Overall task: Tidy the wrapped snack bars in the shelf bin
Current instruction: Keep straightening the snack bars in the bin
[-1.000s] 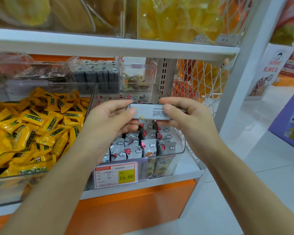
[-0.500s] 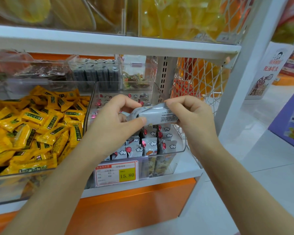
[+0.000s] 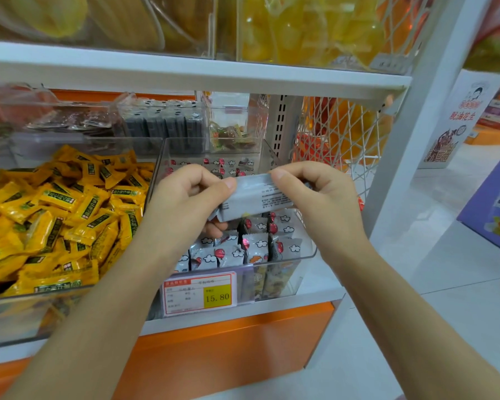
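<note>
Head view: I've got one grey wrapped snack bar (image 3: 254, 197) held over the clear shelf bin (image 3: 313, 253), abt mid-frame, tilted w/ its left end lower. Left hand (image 3: 185, 206) grips the left end, thumb on the upper face, fingers curled under. Right hand (image 3: 321, 203) pinches the right top edge betw thumb & forefinger, so both are clamped on the bar. My read: it's light, the film wrapper is slick & crinkly, and the contents are prob stiff but could snap if bent. Best hold is the two short ends or the flat faces, not the crimped seals. Under it the other bars (image 3: 254, 246) stand on end in rows toward the bin's 6 o'clock side, so I'd feed a slot from above. Room: yellow sweets (image 3: 55, 215) in the next bin at 9 o'clock, white mesh (image 3: 344, 140) at 2, shelf board (image 3: 185, 73) overhead at 12, price tag (image 3: 198, 293) at 6, pale floor (image 3: 416, 284) at 4.
</note>
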A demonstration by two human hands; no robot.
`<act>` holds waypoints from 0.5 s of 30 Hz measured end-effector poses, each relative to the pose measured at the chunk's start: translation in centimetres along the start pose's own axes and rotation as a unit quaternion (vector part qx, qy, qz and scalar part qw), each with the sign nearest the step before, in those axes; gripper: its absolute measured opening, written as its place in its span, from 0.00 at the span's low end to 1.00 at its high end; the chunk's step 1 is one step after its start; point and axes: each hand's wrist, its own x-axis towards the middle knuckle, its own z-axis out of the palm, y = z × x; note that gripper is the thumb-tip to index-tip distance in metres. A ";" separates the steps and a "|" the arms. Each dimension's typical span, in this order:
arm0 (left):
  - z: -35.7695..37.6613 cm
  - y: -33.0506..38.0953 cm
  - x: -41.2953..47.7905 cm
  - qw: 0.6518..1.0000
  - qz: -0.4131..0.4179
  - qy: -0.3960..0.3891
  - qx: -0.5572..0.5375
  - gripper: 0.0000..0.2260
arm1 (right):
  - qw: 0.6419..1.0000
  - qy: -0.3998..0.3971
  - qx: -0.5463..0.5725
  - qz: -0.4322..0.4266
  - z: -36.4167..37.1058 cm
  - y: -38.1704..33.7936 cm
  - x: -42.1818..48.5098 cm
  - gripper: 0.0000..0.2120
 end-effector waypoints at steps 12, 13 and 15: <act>1.6 -0.7 -0.1 0.971 0.120 -0.008 0.205 0.13 | 0.997 0.004 0.046 0.067 -0.1 0.3 0.1 0.07; 1.6 -0.7 0.0 0.973 0.121 -0.002 0.199 0.12 | 0.992 -0.033 0.091 0.083 -0.1 0.1 0.1 0.09; 1.7 -0.7 0.5 0.982 0.105 0.009 0.157 0.11 | 0.981 -0.082 0.151 0.087 -0.1 0.0 0.0 0.19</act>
